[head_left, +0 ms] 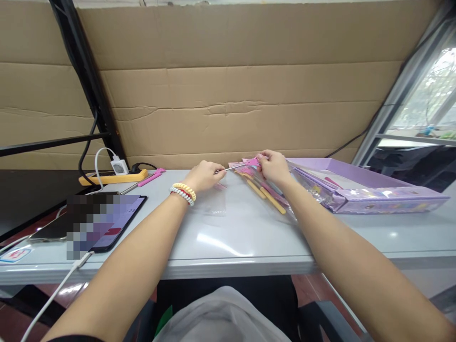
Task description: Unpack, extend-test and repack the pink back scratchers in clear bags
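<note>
Thin rod (235,166) held crosswise above the desk (242,242)

At the desk's near left, a sticker (16,255) carries red marks too small to read, beside a device (130,216) with a lit screen. Farther in, the left hand (201,176) pinches the rod's dark end and the right hand (273,166) pinches its pink end. The rod's long axis runs left to right, pink end rightward and slightly higher. Yellow sticks (269,196) lie below the right hand; a patterned purple box (384,200) sits to the right. Cardboard (228,85) stands behind.

Pink-handled tool (252,162), patterned purple box (388,200)
</note>
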`<state>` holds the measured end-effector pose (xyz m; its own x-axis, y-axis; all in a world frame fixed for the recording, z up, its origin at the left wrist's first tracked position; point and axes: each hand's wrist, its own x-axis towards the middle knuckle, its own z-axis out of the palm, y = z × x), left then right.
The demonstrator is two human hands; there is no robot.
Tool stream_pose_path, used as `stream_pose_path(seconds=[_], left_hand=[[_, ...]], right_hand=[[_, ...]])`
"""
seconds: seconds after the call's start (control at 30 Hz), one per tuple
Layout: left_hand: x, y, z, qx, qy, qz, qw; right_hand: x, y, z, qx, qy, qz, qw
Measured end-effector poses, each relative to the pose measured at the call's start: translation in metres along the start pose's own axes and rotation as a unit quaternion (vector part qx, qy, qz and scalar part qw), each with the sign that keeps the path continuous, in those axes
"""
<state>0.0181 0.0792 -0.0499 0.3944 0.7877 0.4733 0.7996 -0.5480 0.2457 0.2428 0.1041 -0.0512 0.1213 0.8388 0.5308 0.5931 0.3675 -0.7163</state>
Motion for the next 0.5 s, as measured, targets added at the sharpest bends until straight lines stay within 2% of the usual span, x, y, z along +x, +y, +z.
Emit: stream_pose_path(seconds=[0.1,0.2,0.37,0.43,0.5], left_hand=[[0.001,-0.006,-0.005,0.052,-0.003,0.007,0.999],[0.004,-0.015,-0.008,0.111,0.014,0.019,0.994],[-0.003,-0.053,-0.019,0.158,0.070,-0.085,0.981],[-0.007,-0.067,-0.023,0.168,0.077,-0.114,0.976],[-0.010,-0.074,-0.024,0.177,0.085,-0.124,0.973]], right_hand=[[0.006,0.005,-0.012,0.036,0.024,0.051,0.998],[0.011,0.008,-0.026,0.033,0.064,0.064,0.995],[0.018,0.025,-0.064,0.022,0.213,0.119,0.970],[0.021,0.036,-0.079,0.011,0.250,0.142,0.958],[0.025,0.047,-0.090,-0.069,0.258,0.115,0.957]])
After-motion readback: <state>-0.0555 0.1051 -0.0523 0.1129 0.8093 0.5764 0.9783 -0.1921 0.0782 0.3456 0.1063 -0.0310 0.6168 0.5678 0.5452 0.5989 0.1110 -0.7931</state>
